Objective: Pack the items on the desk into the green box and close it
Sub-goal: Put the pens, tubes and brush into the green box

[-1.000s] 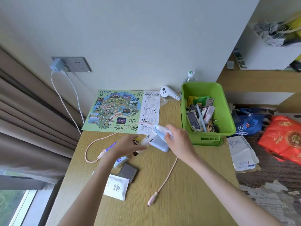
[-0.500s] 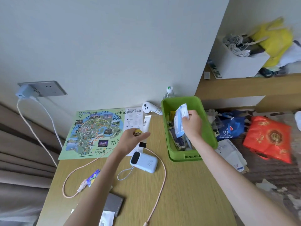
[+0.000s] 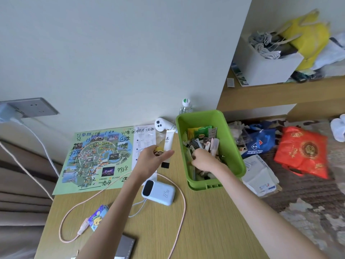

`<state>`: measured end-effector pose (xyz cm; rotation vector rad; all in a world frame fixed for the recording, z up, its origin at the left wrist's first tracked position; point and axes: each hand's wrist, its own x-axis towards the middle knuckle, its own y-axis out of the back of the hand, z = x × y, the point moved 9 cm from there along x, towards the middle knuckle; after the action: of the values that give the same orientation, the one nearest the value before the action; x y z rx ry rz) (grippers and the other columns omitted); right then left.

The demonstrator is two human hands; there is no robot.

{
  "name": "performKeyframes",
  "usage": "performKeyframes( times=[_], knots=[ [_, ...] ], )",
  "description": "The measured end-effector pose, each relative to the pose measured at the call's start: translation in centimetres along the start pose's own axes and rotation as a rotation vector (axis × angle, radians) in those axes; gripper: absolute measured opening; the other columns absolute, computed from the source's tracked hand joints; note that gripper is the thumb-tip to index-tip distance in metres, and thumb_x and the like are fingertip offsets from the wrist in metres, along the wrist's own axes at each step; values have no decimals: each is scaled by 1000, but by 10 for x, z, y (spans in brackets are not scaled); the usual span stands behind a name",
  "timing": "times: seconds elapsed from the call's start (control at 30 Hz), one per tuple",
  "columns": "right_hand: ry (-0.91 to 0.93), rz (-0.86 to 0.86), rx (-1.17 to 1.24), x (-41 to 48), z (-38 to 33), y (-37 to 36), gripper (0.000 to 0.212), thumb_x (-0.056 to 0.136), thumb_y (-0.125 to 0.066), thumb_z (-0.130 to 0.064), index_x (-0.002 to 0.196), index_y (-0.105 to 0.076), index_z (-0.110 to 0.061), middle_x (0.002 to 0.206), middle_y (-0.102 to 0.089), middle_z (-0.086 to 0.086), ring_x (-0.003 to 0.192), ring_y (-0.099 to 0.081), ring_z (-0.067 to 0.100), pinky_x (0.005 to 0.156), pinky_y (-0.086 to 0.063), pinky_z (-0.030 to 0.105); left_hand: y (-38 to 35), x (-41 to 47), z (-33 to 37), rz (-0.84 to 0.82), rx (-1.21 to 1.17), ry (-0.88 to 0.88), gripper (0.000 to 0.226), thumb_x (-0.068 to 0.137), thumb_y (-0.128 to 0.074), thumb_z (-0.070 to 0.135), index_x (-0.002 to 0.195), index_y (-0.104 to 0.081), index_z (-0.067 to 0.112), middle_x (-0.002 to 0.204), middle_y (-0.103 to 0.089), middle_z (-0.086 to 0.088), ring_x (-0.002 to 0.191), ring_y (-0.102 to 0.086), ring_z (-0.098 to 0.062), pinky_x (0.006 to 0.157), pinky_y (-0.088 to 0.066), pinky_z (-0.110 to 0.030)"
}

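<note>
The green box (image 3: 234, 144) stands open at the desk's right edge, filled with several small packets and tubes. My right hand (image 3: 204, 160) reaches down into it, fingers curled among the contents; what it holds is hidden. My left hand (image 3: 152, 160) hovers just left of the box, gripping a cream tube with a black cap (image 3: 169, 144) and a small yellow-brown item. On the desk lie a light-blue power bank (image 3: 158, 193), a pink cable (image 3: 183, 204), a colourful little packet (image 3: 98, 217) and a dark flat card (image 3: 126, 247).
A green map (image 3: 97, 159) and a printed sheet (image 3: 146, 137) lie by the wall, with a white controller (image 3: 162, 125) and a water bottle (image 3: 185, 106) behind the box. A wall socket (image 3: 31, 108) holds a charger. Blue and red bags (image 3: 302, 152) lie on the floor at right.
My right hand carried a blue-white packet from the desk into the green box and pushed down among the contents. My left hand rose toward the box with the tube. The power bank now lies uncovered.
</note>
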<state>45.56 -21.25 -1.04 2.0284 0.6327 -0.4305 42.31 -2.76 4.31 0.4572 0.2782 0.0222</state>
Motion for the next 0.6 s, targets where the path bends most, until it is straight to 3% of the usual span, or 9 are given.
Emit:
performKeyframes(
  times=[0.03, 0.1, 0.2, 0.27, 0.33, 0.43, 0.53, 0.6],
  knots=[
    [35, 29, 46, -3, 1, 11, 30, 94, -50, -10, 65, -51, -2, 59, -51, 14, 56, -52, 31, 53, -42, 36, -3, 1, 7, 1, 5, -21, 44, 77, -75, 49, 62, -49, 17, 46, -44, 14, 38, -35, -1, 42, -28, -13],
    [103, 214, 106, -16, 7, 43, 24, 97, -52, -18, 92, -67, 1, 76, -69, 17, 67, -66, 35, 65, -56, 48, -12, 5, 21, -11, 50, -47, 42, 76, -74, 52, 63, -53, 19, 42, -48, 16, 36, -41, 1, 41, -27, -12],
    [108, 632, 50, -49, 31, 98, 18, 96, -53, -14, 108, -67, -13, 96, -72, 1, 75, -69, 20, 68, -58, 41, -26, 12, 50, 15, 194, -86, 37, 75, -71, 56, 70, -61, 21, 46, -59, 18, 40, -52, 1, 43, -34, -20],
    [88, 824, 1, -70, 48, 119, 17, 92, -57, -11, 109, -64, -12, 106, -67, 3, 91, -66, 20, 74, -55, 34, -42, 17, 70, 52, 310, -113, 40, 75, -66, 55, 72, -64, 16, 57, -67, 6, 53, -63, -10, 48, -45, -28],
    [65, 865, -39, -77, 61, 120, 23, 90, -61, -12, 113, -58, -9, 114, -60, 7, 106, -58, 24, 81, -50, 34, -62, 20, 86, 91, 417, -113, 46, 75, -64, 53, 59, -53, 11, 52, -59, 1, 49, -56, -20, 44, -41, -27],
    [40, 769, 18, -72, 75, 103, 39, 90, -63, -14, 126, -50, -9, 127, -54, 8, 119, -52, 26, 92, -49, 38, -97, 27, 90, 95, 451, -53, 50, 78, -62, 46, 48, -34, 16, 43, -38, 5, 39, -35, -16, 40, -28, -20],
    [50, 716, 92, -70, 84, 87, 53, 91, -59, -5, 140, -39, -11, 138, -53, 9, 117, -57, 30, 87, -52, 44, -130, 34, 74, -21, 492, 32, 50, 87, -58, 47, 55, -43, 13, 53, -47, 0, 47, -45, -21, 47, -37, -24],
    [38, 715, 102, -69, 91, 83, 56, 92, -57, -4, 143, -36, -12, 138, -54, 10, 115, -59, 31, 85, -52, 42, -146, 36, 63, -115, 527, 56, 47, 92, -54, 49, 73, -56, 6, 65, -59, -8, 61, -59, -28, 55, -49, -32]
  ],
)
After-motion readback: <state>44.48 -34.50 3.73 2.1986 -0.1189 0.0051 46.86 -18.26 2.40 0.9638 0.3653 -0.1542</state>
